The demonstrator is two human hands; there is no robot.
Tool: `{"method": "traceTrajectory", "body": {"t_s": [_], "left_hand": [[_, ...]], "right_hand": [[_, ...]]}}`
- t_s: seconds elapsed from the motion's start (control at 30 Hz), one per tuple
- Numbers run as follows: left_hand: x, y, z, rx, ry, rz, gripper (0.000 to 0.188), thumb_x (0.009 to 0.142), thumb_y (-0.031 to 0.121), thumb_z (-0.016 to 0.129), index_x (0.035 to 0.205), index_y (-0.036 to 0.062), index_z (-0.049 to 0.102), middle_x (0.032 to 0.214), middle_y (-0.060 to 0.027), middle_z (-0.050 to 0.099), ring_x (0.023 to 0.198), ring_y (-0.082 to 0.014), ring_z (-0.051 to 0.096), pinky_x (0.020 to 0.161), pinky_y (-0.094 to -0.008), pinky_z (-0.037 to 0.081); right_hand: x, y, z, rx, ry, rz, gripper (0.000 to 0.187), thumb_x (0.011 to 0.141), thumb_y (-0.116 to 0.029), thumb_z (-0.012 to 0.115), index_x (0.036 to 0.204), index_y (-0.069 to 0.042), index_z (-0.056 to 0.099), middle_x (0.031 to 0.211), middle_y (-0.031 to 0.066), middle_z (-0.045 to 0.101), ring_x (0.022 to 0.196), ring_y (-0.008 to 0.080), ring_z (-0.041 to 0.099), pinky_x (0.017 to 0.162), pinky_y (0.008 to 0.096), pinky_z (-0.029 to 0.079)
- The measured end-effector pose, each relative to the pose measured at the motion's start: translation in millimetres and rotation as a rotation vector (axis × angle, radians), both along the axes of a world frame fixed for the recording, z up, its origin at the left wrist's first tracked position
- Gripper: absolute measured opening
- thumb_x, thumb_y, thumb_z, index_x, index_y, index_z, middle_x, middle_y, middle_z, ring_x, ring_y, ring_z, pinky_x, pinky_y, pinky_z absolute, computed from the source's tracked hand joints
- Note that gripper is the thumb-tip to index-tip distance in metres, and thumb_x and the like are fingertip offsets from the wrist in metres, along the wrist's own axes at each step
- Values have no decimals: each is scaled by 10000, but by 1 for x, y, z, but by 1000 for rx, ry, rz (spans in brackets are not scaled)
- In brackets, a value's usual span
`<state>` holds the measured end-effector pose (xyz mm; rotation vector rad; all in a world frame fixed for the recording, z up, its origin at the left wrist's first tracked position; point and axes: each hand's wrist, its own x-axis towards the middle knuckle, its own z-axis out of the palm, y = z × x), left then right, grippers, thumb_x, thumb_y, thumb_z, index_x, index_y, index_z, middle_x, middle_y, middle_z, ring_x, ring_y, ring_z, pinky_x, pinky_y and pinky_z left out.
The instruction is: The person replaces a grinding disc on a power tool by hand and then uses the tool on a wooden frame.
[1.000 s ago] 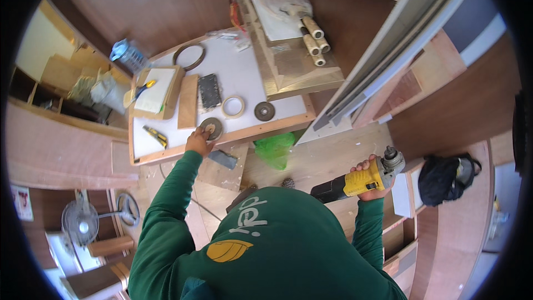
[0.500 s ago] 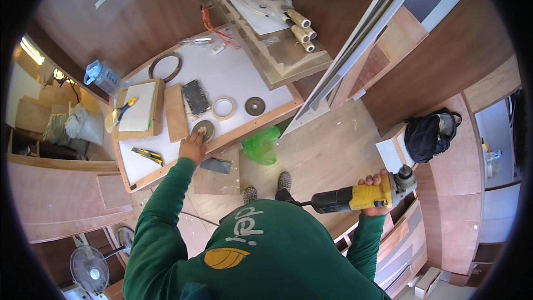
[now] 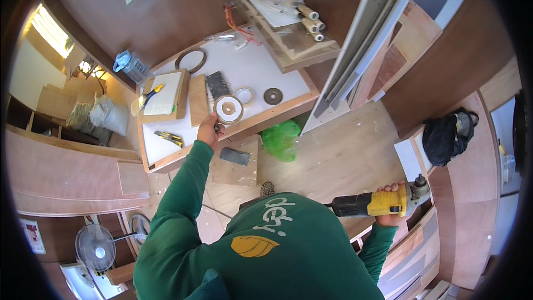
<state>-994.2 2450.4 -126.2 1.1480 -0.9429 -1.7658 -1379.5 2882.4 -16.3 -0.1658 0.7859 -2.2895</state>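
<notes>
My left hand pinches the near edge of a round grinding disc, which has a brown rim, a white ring and a tan centre. The disc is tilted up over the front edge of the white-topped table. Out to the right, my right hand is wrapped round a yellow and black angle grinder, its bare spindle turned upward with no disc on it. A roll of tape lies just behind the held disc, and a dark grinding disc rests farther right on the table.
On the table are a utility knife, a brush, a cardboard box, a black sanding block and a water jug. A green bag lies on the floor. A black bag sits at right; a fan stands lower left.
My left hand has lifted the disc off the table and tipped it, so its white-ringed face now shows. The grinder stays in my right hand. The whole view has shifted a little.
</notes>
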Motion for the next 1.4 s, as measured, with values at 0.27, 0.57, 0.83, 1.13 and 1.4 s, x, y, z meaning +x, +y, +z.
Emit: {"method": "traceTrajectory", "body": {"t_s": [0.27,0.57,0.83,1.13,1.4], "left_hand": [[-175,130,125,-183,243,-253,274,1044,313,513,1083,66,623,872,-17,627,666,-107,515,614,-250,411],[-328,262,204,-752,46,-597,293,1052,268,495,1088,9,627,783,16,549,676,-63,489,624,-251,432],[-360,326,216,-1246,-25,-776,345,1011,238,510,1236,-13,586,972,-218,656,873,-386,637,780,-418,491],[-357,326,196,-1230,-71,-902,372,1012,231,516,1301,1,564,1059,-189,654,921,-349,615,837,-406,486],[-345,334,189,-1068,-60,-889,372,1033,249,503,1284,-17,567,1038,-165,665,876,-235,648,801,-342,506]], "right_hand": [[-24,21,10,-52,-73,80,977,811,-906,278,1094,-32,612,861,155,661,813,335,638,815,516,495],[-46,35,-3,-199,-64,235,915,883,-821,301,1223,-14,564,1095,175,641,915,400,653,847,541,513],[-52,51,4,-243,-21,190,869,898,-780,372,1295,-25,537,1134,146,641,943,362,654,854,525,512],[-52,60,12,-251,-17,154,860,902,-767,396,1315,-24,528,1120,150,651,943,341,661,863,503,517],[-48,53,-1,-183,-37,137,828,925,-755,353,1306,-43,537,1175,152,642,977,356,653,887,517,514]]}}
